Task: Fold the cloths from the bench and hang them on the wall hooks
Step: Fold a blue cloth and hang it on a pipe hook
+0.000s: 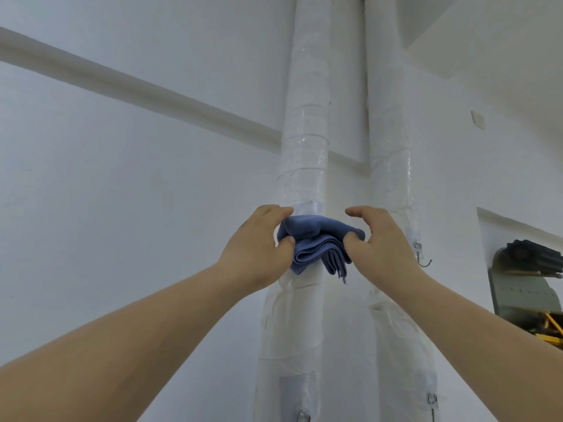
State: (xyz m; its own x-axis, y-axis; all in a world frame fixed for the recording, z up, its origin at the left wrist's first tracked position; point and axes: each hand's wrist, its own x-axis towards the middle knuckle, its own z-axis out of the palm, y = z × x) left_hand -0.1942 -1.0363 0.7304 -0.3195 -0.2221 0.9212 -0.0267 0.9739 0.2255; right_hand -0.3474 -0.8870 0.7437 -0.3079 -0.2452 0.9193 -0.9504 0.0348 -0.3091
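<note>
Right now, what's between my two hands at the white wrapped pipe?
Head view: a folded blue cloth lies between your left hand, which pinches it, and your right hand, in front of that pipe.

Blue cloth (316,239) conceals its support on the left pipe (307,117). Bottom edge cuts the lower clip (303,417). Far-right dark objects (530,257) cropped by the edge, unidentifiable.

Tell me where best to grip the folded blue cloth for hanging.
Pinch the blue cloth at its bunched top fold, from the left, as the left hand does; the layered edges hang below, so a top grip keeps the folds together.
</note>
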